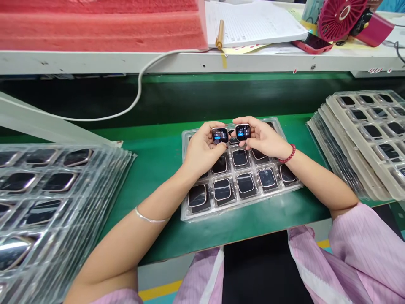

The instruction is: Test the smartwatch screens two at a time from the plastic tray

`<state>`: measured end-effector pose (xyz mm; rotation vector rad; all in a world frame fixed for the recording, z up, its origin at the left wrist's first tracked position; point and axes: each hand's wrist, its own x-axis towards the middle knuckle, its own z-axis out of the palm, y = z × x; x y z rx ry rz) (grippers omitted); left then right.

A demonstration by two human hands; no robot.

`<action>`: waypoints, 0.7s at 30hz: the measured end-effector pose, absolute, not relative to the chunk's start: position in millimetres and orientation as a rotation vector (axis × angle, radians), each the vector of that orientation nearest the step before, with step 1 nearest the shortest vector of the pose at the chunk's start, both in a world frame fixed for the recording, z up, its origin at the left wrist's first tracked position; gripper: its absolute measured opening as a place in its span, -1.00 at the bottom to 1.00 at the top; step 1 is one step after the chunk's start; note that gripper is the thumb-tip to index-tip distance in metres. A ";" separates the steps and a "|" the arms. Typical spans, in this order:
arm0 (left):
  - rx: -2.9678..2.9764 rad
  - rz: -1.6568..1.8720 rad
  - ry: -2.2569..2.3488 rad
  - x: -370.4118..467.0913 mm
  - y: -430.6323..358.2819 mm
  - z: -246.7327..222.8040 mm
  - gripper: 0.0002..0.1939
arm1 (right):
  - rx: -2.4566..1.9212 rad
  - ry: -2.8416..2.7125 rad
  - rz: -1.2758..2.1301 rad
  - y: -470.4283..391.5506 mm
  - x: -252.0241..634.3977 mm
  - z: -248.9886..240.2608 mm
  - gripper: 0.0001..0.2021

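Between the fingers and thumb of my left hand [204, 145] is a smartwatch body [220, 134] without a strap, its screen lit with blue and grey icons. A second lit smartwatch body [243, 131] is gripped in my right hand [262, 137], close beside the first and showing a similar screen. Both are held up over a clear plastic tray [207, 211] with rows of pockets. Dark-screened watch bodies sit in its pockets, such as one watch [245, 183] in the front row. My hands cover part of the back rows.
Stacked trays of watches [47, 181] stand at the left, and another tray stack [373, 131] at the right. Above the green mat [152, 169] runs a white shelf [177, 63] with red foam [104, 25], papers [253, 21], a pen [220, 33], a phone [313, 44] and a fan [343, 14]. A white cable [139, 84] hangs down.
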<state>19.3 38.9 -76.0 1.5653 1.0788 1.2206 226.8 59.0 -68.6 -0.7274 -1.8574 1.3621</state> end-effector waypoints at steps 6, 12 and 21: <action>1.567 1.200 1.035 17.7 39.8 -80.2 -0.36 | -0.736 -1.777 1.397 58.0 224.3 -67.8 -0.44; 1.466 1.209 1.104 17.4 39.5 -74.9 -0.65 | -0.924 -1.584 1.494 57.3 224.6 -61.0 -0.76; 1.488 1.102 1.092 14.4 44.3 -80.2 -0.59 | -0.928 -1.577 1.524 59.6 223.5 -66.0 -0.75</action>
